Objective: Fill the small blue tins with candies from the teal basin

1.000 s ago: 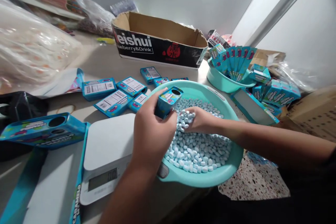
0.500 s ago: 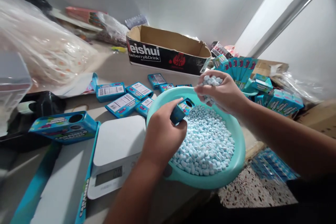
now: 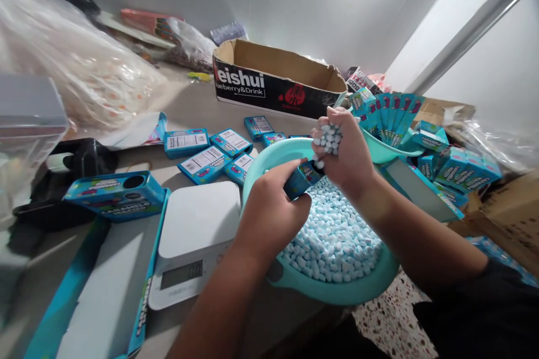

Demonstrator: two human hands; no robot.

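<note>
A small blue box (image 3: 300,180), tilted with its opening toward the upper right, is held above a turquoise basin (image 3: 337,293) of pale blue candies (image 3: 337,241), a handful (image 3: 328,139) bunched at that opening.

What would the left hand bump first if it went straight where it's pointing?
Probably the right hand, holding pale blue pieces: the blue box in the left hand points at it. Depth is hard to tell.

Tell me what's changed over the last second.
The right hand has risen from the basin with a handful of pellets, now at the mouth of the tin; the tin has tipped toward it. The left hand still grips the tin; the scale and carton stayed put.
</note>
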